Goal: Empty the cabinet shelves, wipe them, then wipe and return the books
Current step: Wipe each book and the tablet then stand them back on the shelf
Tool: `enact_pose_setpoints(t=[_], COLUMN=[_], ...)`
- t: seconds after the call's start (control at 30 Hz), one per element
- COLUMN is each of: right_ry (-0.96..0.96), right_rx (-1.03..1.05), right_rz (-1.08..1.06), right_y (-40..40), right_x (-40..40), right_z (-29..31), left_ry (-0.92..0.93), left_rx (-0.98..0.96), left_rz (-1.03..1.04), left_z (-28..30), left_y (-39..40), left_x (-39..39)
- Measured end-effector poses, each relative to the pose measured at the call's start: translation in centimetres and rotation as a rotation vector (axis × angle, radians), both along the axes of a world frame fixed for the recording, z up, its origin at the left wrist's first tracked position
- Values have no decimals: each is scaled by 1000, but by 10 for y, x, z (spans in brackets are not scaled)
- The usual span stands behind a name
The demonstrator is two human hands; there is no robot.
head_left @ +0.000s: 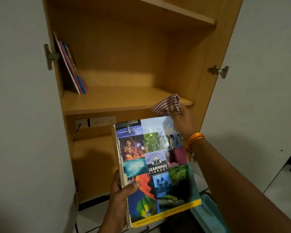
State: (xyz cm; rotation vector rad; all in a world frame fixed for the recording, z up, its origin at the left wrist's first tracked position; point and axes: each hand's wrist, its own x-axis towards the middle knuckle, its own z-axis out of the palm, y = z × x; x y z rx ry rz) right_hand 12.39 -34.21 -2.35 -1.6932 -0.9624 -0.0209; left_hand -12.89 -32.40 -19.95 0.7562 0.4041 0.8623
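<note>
The person stood in front of a wooden cabinet (208, 52) with its doors open. The left hand (123, 190) gripped a big book (156, 169) by its worn spine edge, thumb on the cover and fingers curled behind. The book was held up in front of the lower part of the cabinet, cover facing up. The cover was made of many small pictures: penguins, a frog, a hot air balloon, a church. In the middle was a purple and dark box that said "Britannica LEARNING LIBRARY". A yellow strip ran along the bottom edge, but its words were too small to read.

The right hand (183, 118) held a red and white checked cloth (166, 105), bunched in its fingers, at the top right corner of the book. An orange thread band (196, 138) was on that wrist.

On the middle shelf (124, 101), a few thin books (72, 68) leaned against the left wall. Under that shelf was a white socket strip (102, 121) with a black cord plugged in.
</note>
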Motion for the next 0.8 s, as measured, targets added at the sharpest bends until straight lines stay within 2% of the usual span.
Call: enact_pose_setpoints(t=[0.07, 0.13, 0.17, 0.2, 0.27, 0.4, 0.53, 0.6, 0.63, 0.7, 0.8], right_ry=[206, 273, 278, 273, 232, 149, 110, 128, 139, 192, 301], right_rx=[112, 135, 124, 107, 69, 21, -4, 12, 39, 119, 264], right_rz=[127, 184, 194, 204, 235, 250, 276, 259, 226, 108, -100], right_y=[-17, -33, -40, -50, -68, -93, -117, -129, -133, -136, -134], right_x=[-4, -9, -12, -15, -23, -33, -48, -60, -66, -81, -112], right_z=[0, -3, -5, -6, -10, -28, -49, -58, -65, -80, -108], left_ry=[-51, -32, 19, 67, -10, 69, -45, -61, -170, -216, -97], left_rx=[-83, -151, -160, -124, -98, -13, -145, -148, -142, -123, -8], left_rz=[-161, -183, -143, -121, -165, -25, -41, -123, -190, -128, 52], left_z=[-52, -94, -79, -28, 26, 41, 22, 24, 23, 30, 36], left_y=[14, 29, 28, 8, -10, -8, 11, 18, 19, 17, 15], left_x=[0, 11, 10, 0, -11, -7, -5, -3, -2, -4, -8])
